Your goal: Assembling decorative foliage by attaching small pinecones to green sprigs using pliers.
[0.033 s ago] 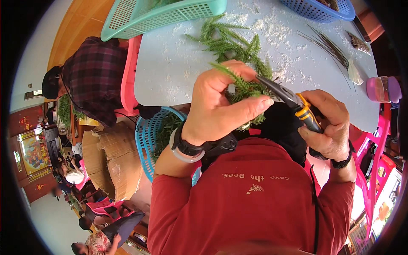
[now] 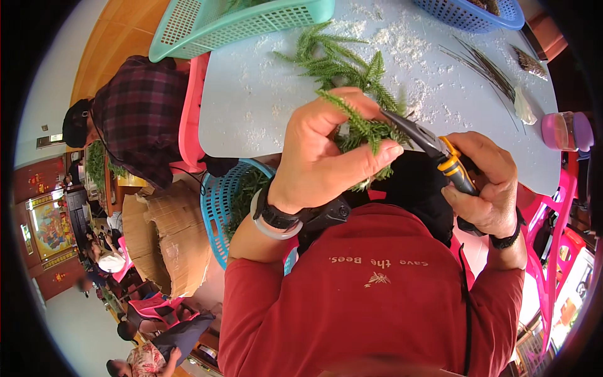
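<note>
My left hand (image 2: 326, 147) is closed around an artificial evergreen garland (image 2: 367, 132), its thumb and fingers pinching the green needled sprigs near the table's front edge. The rest of the garland stretches away across the table. In my right hand (image 2: 487, 182) is a pair of long-nose pliers (image 2: 433, 146) with dark jaws and yellow-and-grey handles. The jaws point left, and their tips meet the sprigs beside my left fingertips. What lies between the tips is too small to make out.
White flakes litter the pale table (image 2: 245, 119). A green basket (image 2: 251, 31) and a blue basket (image 2: 465, 19) stand at the back. Thin dark wires (image 2: 487, 72) and a purple-lidded jar (image 2: 559, 132) lie right. Left are a blue basket (image 2: 213, 207), cardboard (image 2: 169, 239) and a seated person (image 2: 138, 113).
The sprig in my left hand has shifted slightly to the right, and its needles show more between thumb and fingers. The pliers have barely moved.
</note>
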Demonstrator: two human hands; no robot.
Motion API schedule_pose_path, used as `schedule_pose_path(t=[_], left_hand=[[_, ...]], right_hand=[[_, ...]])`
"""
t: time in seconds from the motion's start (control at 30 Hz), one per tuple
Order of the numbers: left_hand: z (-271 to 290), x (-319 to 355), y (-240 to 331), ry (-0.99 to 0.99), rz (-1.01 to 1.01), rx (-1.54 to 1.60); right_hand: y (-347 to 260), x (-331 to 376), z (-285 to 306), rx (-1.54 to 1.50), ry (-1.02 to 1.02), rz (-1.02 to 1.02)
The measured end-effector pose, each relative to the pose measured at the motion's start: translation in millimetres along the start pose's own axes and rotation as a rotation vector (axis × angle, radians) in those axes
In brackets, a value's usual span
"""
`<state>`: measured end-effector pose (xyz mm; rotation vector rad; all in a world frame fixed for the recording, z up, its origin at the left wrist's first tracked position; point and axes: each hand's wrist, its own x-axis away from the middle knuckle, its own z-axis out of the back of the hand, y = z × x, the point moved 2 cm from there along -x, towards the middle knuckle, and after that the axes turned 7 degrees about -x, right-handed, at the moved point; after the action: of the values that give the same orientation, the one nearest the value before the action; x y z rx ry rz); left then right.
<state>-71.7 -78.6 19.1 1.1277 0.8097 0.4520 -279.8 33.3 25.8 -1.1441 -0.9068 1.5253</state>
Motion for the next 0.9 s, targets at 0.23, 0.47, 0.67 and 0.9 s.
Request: schedule_pose_path(t=[0.23,0.47,0.67,0.9], left_hand=[[-11,1,16,0.203,-0.442,-0.744],[-12,-1,3,0.199,-0.281,-0.257],[-19,12,6,0.019,0.138,0.641],[-17,12,3,-0.125,0.330,0.826]], right_hand=[[0,4,-2,-0.028,0.056,-0.028],[-3,0,-1,0.027,0.035,-0.031],[-4,-12,10,0.124,-0.029,0.195],[-9,-20,19,0.244,-0.125,0.310]])
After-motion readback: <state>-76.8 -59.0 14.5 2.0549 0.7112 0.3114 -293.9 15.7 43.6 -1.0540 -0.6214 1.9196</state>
